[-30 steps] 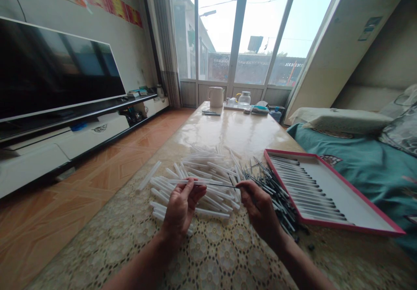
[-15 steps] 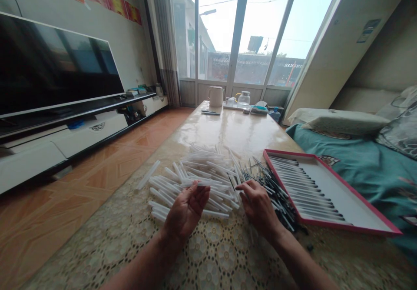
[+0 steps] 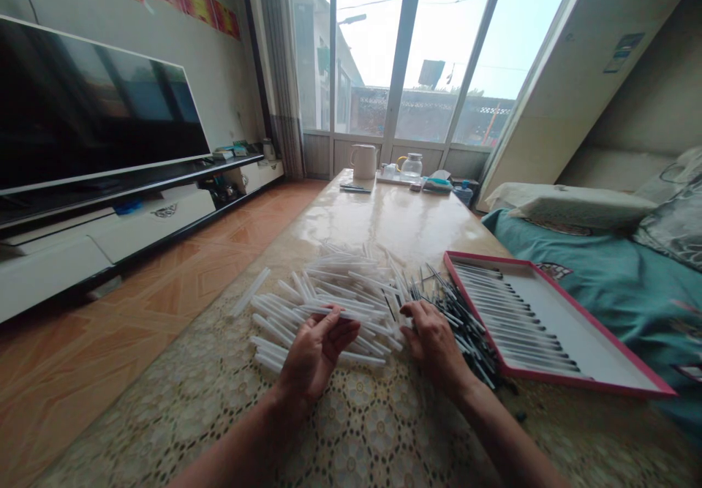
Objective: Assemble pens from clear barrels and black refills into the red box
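Note:
My left hand [image 3: 321, 345] is closed with the thumb pressing a translucent white plastic tube [image 3: 329, 314] against the fingers, above a loose heap of similar tubes [image 3: 274, 320]. To its right, my right hand [image 3: 431, 338] has its fingers bent in a pinch, between the tubes and a pile of thin dark sticks [image 3: 472, 334]. What its fingertips hold, if anything, is too small to make out. Beside that pile lies a shallow pink-rimmed box [image 3: 597, 327], in which a row of dark-tipped tubes [image 3: 521, 320] is lined up along the left part.
The long table [image 3: 362, 429] has a flower-patterned cover. A beige pitcher [image 3: 364, 162] and a glass jug [image 3: 411, 166] stand at its far end. To the right is a teal-covered seat [image 3: 619, 254]; on the left, a low TV cabinet [image 3: 148, 224].
The fingers of my right hand have curled and shifted slightly up. My left hand has turned a little, its fingers reaching slightly further right, with the tube still in it.

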Available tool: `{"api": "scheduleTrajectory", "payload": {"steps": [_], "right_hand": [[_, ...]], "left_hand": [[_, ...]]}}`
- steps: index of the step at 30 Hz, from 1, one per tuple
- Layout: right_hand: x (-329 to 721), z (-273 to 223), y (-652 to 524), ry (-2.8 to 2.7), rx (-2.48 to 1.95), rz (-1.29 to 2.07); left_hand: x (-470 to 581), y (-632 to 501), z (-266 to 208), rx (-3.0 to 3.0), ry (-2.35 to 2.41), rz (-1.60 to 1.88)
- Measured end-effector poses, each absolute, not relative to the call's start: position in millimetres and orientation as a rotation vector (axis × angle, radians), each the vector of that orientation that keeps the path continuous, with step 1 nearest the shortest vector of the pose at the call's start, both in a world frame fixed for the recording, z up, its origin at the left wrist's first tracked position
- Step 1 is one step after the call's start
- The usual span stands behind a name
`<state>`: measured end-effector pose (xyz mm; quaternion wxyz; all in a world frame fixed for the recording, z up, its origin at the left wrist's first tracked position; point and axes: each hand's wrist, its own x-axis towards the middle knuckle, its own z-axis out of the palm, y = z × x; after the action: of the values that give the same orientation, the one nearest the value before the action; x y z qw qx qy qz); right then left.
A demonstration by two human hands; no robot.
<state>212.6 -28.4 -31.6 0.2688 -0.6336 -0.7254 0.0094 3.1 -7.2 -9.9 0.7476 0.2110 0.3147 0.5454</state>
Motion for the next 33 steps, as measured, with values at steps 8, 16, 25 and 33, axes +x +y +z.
{"api": "scheduleTrajectory", "payload": {"steps": [8, 16, 25, 33], "right_hand": [[219, -28, -29, -1.883, -1.554, 0.121], [256, 2, -35, -1.746, -1.846, 0.173], [266, 21, -55, -2.139, -2.313, 0.192], [271, 4, -53, -2.248, -2.186, 0.136]], "left_hand": [[3, -8, -4, 0.421, 0.76, 1.207], [2, -6, -7, 0.436, 0.735, 1.201], [2, -6, -8, 0.459, 0.73, 1.189], [2, -6, -6, 0.462, 0.745, 1.19]]}}
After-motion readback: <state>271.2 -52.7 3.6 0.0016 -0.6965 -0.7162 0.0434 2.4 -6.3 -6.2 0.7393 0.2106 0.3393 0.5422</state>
